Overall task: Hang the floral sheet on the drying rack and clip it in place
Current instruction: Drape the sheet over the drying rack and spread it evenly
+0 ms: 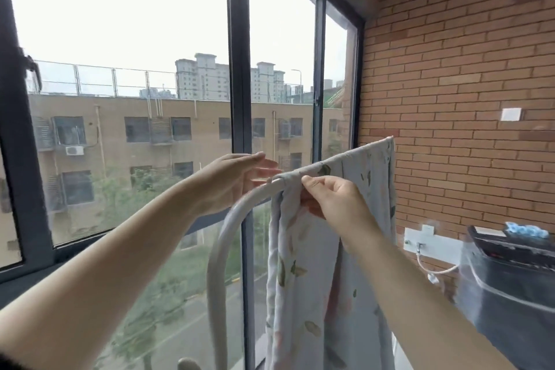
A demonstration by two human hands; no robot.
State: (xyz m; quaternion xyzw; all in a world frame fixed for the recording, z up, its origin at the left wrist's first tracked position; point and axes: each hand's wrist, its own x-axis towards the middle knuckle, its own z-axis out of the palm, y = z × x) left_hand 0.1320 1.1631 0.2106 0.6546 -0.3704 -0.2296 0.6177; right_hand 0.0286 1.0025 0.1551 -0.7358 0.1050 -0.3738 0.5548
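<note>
As right hand (333,198) pinches sheet (315,279), left hand (231,180) extends.

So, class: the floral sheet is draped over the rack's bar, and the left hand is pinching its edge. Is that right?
Not quite. The head view shows the right hand pinching the edge of the floral sheet, which is draped over the rack's bar. The left hand is open beside it.
</note>
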